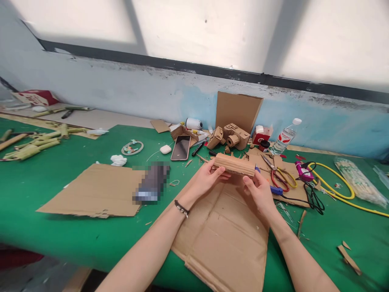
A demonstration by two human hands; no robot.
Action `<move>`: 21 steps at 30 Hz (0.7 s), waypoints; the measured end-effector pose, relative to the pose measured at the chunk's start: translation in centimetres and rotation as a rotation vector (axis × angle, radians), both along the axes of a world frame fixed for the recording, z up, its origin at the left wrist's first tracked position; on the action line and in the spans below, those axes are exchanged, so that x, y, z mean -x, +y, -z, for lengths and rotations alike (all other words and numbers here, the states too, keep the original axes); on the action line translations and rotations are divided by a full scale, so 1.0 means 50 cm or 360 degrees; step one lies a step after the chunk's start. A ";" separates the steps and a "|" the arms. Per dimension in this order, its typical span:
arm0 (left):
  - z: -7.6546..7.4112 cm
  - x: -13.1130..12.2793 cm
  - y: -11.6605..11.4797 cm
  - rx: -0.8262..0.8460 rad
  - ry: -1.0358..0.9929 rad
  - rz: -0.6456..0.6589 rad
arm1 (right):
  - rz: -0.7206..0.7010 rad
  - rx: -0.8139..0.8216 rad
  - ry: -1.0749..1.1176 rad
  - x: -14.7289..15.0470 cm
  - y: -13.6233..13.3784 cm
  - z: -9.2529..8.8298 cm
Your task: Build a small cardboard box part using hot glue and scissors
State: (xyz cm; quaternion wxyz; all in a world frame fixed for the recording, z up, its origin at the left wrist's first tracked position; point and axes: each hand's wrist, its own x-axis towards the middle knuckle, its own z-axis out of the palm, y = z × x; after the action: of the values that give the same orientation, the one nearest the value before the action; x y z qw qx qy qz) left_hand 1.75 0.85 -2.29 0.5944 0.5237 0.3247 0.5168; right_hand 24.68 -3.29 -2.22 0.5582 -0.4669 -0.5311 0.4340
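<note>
A curved, ribbed cardboard piece is held level above a large flat cardboard sheet. My left hand grips its left end, thumb in front and fingers beneath. At the right end, my right hand pinches it between thumb and fingers. Just behind the piece stands a cardboard camera model, with a smaller cardboard part to its left.
Scissors with red and yellow handles, a blue tool with a black cord and a water bottle lie or stand at the right. A phone and another cardboard sheet are left on the green table.
</note>
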 end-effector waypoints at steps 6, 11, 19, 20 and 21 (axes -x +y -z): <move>0.009 -0.018 -0.010 -0.0118 0.0029 -0.0078 | 0.0192 -0.0085 -0.0166 0.014 -0.004 0.007; 0.015 -0.041 -0.019 -0.0080 0.0014 -0.0171 | 0.0332 -0.0139 -0.0198 0.042 -0.017 0.008; 0.007 -0.038 -0.019 -0.0016 -0.0029 -0.0076 | 0.0362 -0.0131 -0.0159 0.049 -0.015 0.006; 0.004 -0.035 -0.019 -0.0027 -0.0013 -0.0056 | 0.0347 -0.0135 -0.0160 0.046 -0.013 0.005; 0.003 -0.033 -0.019 -0.0044 0.0012 -0.0063 | 0.0328 -0.0142 -0.0156 0.044 -0.011 0.005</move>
State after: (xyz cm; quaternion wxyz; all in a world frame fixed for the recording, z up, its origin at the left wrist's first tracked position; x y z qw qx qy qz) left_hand 3.42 -0.11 -2.43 0.5754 0.5273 0.3301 0.5310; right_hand 22.48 -3.85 -2.47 0.5934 -0.5144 -0.5257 0.3270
